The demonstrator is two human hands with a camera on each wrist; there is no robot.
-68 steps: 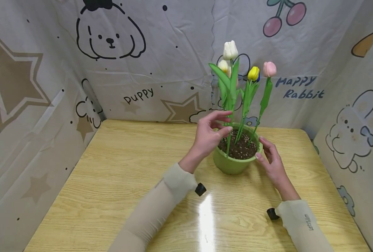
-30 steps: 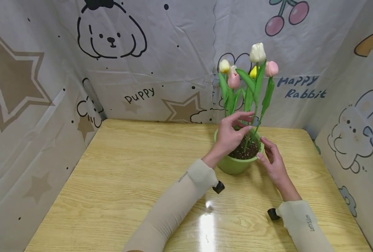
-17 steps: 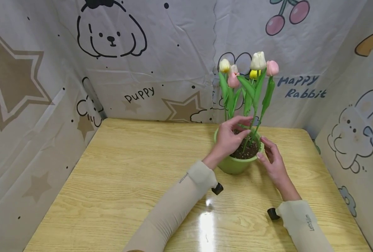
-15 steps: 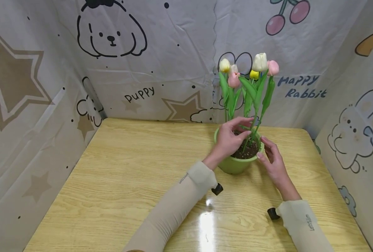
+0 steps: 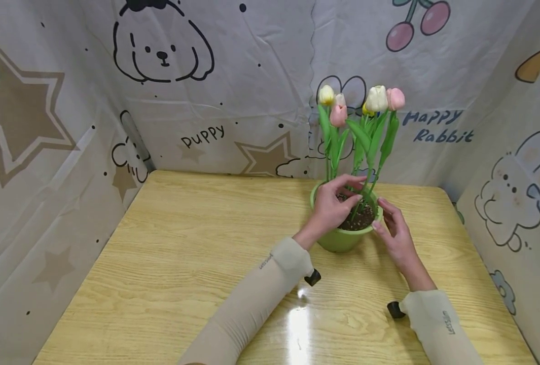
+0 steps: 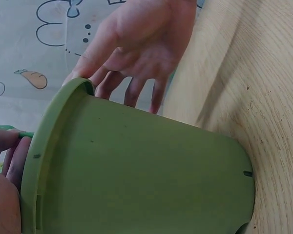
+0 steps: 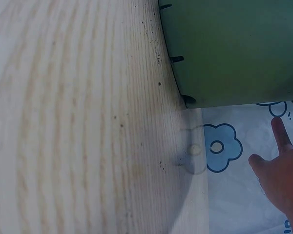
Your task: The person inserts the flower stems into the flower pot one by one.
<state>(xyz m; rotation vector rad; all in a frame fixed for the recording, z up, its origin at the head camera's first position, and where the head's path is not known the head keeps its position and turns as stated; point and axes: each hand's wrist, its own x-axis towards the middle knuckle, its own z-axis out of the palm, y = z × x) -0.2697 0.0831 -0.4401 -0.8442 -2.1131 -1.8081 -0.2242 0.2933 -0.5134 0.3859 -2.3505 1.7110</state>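
Observation:
My left hand pinches the green stem of a white tulip just above the soil. The stem leans a little right, its lower end among other stems in a green flowerpot. In the left wrist view, thumb and finger of that left hand close on a bit of green stem at the rim. My right hand is at the pot's right side. The left wrist view has the right hand's thumb at the rim, fingers extended loosely along the wall.
Other tulips stand in the pot: a pink one, a cream one, a pink one and a partly hidden yellow one. The pot stands on a wood-grain table, near the printed cloth backdrop. Soil crumbs lie beside its base.
My left hand has carried the white tulip right across the pot, then lowered it, so its bloom sits level with the right pink one. The right hand stays at the rim.

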